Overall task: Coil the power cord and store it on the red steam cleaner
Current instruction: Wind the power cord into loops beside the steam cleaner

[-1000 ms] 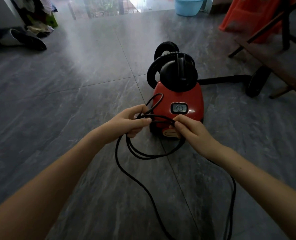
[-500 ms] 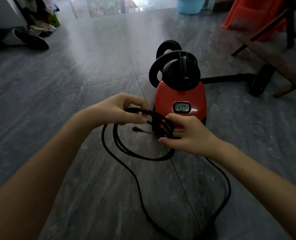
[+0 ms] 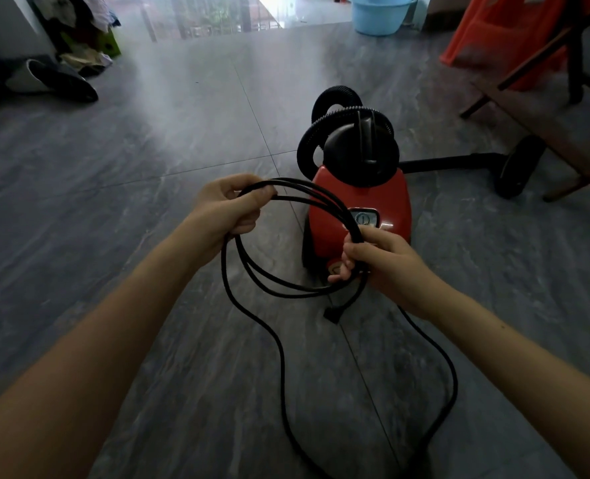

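The red steam cleaner (image 3: 383, 195) stands on the grey tiled floor, with a black ribbed hose (image 3: 335, 112) looped over its black top. A black power cord (image 3: 279, 288) forms several loops held in the air in front of the cleaner. My left hand (image 3: 228, 209) grips the loops at their upper left. My right hand (image 3: 380, 257) grips them at the lower right, partly hiding the cleaner's front. The plug (image 3: 333, 314) dangles below my right hand. The loose cord trails down to the floor and off the bottom edge.
A black wand and floor head (image 3: 518, 167) lie right of the cleaner. A wooden chair frame (image 3: 563, 108) and orange cloth (image 3: 508, 32) stand at the right. A blue basin (image 3: 380, 15) sits at the back, shoes (image 3: 55, 81) and clutter at the far left.
My hands have moved apart and upward, spreading the loops into a wider ring. The plug now hangs below my right hand instead of between my hands.
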